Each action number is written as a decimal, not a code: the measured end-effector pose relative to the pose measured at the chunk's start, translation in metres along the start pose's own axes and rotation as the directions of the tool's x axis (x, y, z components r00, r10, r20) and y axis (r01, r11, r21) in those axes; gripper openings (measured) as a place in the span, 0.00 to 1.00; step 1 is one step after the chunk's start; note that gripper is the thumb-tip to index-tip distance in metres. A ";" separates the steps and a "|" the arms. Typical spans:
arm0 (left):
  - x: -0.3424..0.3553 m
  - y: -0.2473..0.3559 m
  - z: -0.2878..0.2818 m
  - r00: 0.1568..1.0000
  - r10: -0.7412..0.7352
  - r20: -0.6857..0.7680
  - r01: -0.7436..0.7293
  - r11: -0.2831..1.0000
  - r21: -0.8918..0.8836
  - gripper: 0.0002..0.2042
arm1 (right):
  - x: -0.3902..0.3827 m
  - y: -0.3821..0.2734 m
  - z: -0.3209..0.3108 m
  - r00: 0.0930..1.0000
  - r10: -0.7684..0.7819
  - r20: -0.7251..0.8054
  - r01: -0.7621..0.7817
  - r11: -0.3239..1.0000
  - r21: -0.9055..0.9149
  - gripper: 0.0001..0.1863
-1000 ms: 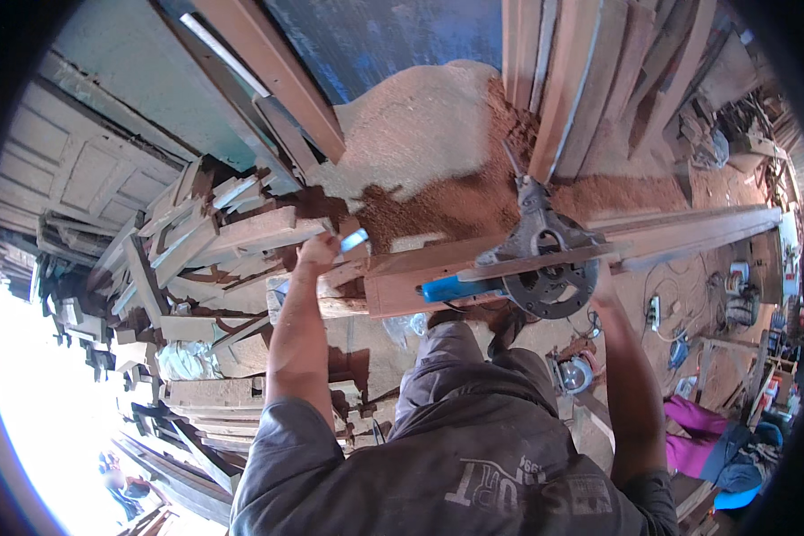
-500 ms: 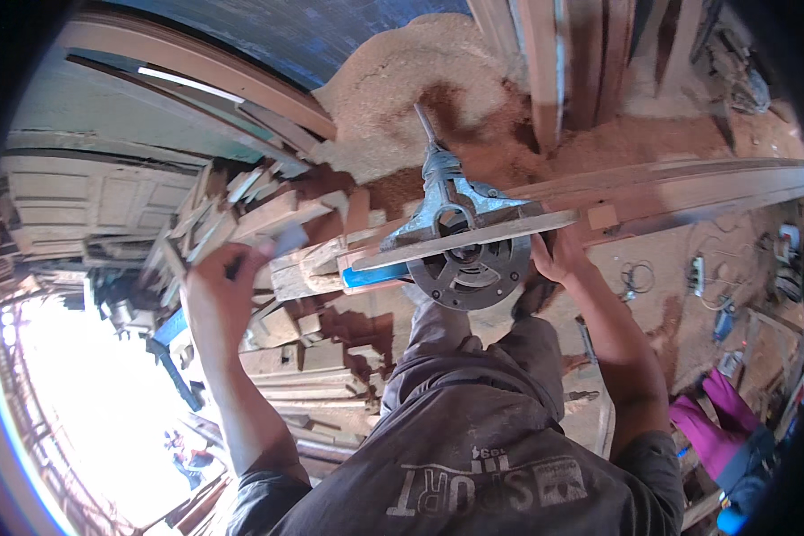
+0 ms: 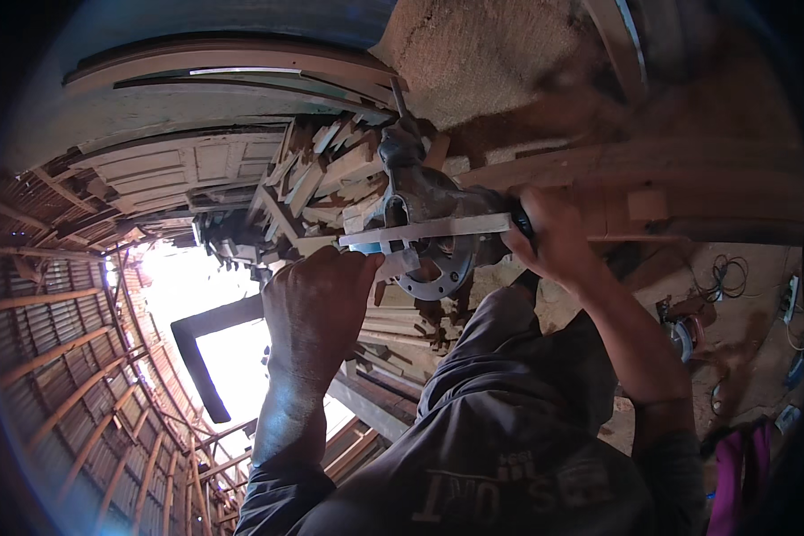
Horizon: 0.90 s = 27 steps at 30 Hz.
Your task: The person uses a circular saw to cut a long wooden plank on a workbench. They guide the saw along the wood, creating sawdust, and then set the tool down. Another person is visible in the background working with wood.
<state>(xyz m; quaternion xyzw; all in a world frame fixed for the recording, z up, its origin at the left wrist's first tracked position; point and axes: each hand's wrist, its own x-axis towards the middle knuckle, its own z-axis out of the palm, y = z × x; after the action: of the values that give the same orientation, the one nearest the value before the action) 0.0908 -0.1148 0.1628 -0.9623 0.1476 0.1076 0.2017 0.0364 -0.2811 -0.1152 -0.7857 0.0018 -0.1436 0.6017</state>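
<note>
1. Two bare hands were on one tool. Nearest me, the left hand point(image 3: 317, 299) was curled into a loose fist at the near end of a pale flat bar point(image 3: 424, 230), its fingertips closed on that end beside a small blue part point(image 3: 364, 249).
2. Just past it, the right hand point(image 3: 554, 241) was clenched around the dark handle at the bar's far end, knuckles outward.
3. Between the hands hung the circular saw point(image 3: 429, 219): a grey motor body above, the bar across its middle and a round guard point(image 3: 436, 272) below. So the saw sat between the two sets of fingers, gripped at both ends, held up off any surface that I could see.
4. What worried me: the left fingertips lay very near the guard's rim. A slip of that grip could have carried them onto the blade edge. Whether the blade was turning I could not tell.
5. Another risk, as I judged it: with the weight carried only by two grips, a loosened right hand would have let the saw swing down toward the person's lap.
6. Behind the saw lay a heap of wood offcuts point(image 3: 330, 174), then long planks point(image 3: 652, 165), and farthest off a mound of sawdust point(image 3: 482, 54).
</note>
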 end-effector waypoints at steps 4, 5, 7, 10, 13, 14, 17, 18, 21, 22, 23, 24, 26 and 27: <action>0.001 0.009 -0.003 0.999 0.050 -0.010 -0.050 0.996 0.080 0.12 | 0.003 0.002 0.001 0.999 -0.027 -0.025 0.028 0.999 0.038 0.19; 0.001 0.010 -0.003 0.997 0.071 -0.010 -0.069 0.992 0.105 0.15 | 0.003 0.003 0.002 0.999 -0.042 -0.025 0.043 0.998 0.043 0.19; 0.001 0.011 -0.004 0.993 0.107 -0.049 -0.103 0.992 0.076 0.15 | 0.003 0.005 0.003 0.998 -0.051 -0.032 0.053 0.997 0.056 0.19; 0.002 0.013 -0.006 1.000 0.017 0.017 -0.019 0.997 0.075 0.10 | 0.002 0.007 0.004 0.997 -0.067 -0.045 0.070 0.995 0.071 0.19; 0.003 0.014 -0.008 0.999 0.011 0.048 -0.015 0.997 0.079 0.06 | 0.002 0.007 0.004 0.998 -0.058 -0.027 0.060 0.995 0.083 0.19; 0.004 0.015 -0.007 0.998 0.004 0.057 -0.010 0.994 0.108 0.06 | 0.002 0.007 0.004 0.998 -0.056 -0.021 0.057 0.996 0.070 0.19; 0.003 0.016 -0.006 0.998 0.065 -0.026 -0.064 0.996 0.054 0.11 | 0.004 0.007 0.005 0.998 -0.065 -0.015 0.066 0.996 0.059 0.19; 0.003 0.017 -0.006 0.997 0.072 -0.032 -0.070 0.996 0.056 0.11 | 0.005 0.007 0.005 0.998 -0.065 -0.016 0.066 0.996 0.063 0.19; 0.003 0.017 -0.005 0.995 0.086 -0.042 -0.084 0.995 0.056 0.10 | 0.005 0.006 0.004 0.999 -0.044 0.019 0.042 0.995 0.090 0.18; 0.003 0.017 -0.006 0.995 0.088 -0.042 -0.086 0.995 0.053 0.10 | 0.005 0.007 0.004 0.999 -0.039 0.028 0.036 0.993 0.109 0.17; 0.004 0.017 -0.006 0.995 0.091 -0.043 -0.088 0.995 0.050 0.09 | 0.005 0.007 0.004 0.999 -0.031 0.036 0.027 0.995 0.099 0.18; 0.004 0.017 -0.007 0.996 0.088 -0.033 -0.086 0.995 0.051 0.09 | 0.005 0.007 0.005 0.999 -0.027 0.036 0.023 0.995 0.097 0.18; 0.004 0.018 -0.008 0.996 0.083 -0.014 -0.082 0.995 0.051 0.08 | 0.005 0.007 0.005 0.999 -0.033 0.017 0.032 0.996 0.081 0.18; 0.004 0.018 -0.008 0.996 0.084 -0.019 -0.084 0.996 0.031 0.08 | 0.005 0.007 0.006 0.999 -0.045 -0.002 0.045 0.997 0.067 0.18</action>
<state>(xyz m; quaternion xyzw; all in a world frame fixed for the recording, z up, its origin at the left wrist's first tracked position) 0.0897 -0.1350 0.1623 -0.9532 0.1915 0.1040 0.2097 0.0435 -0.2787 -0.1225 -0.7648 -0.0206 -0.1575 0.6244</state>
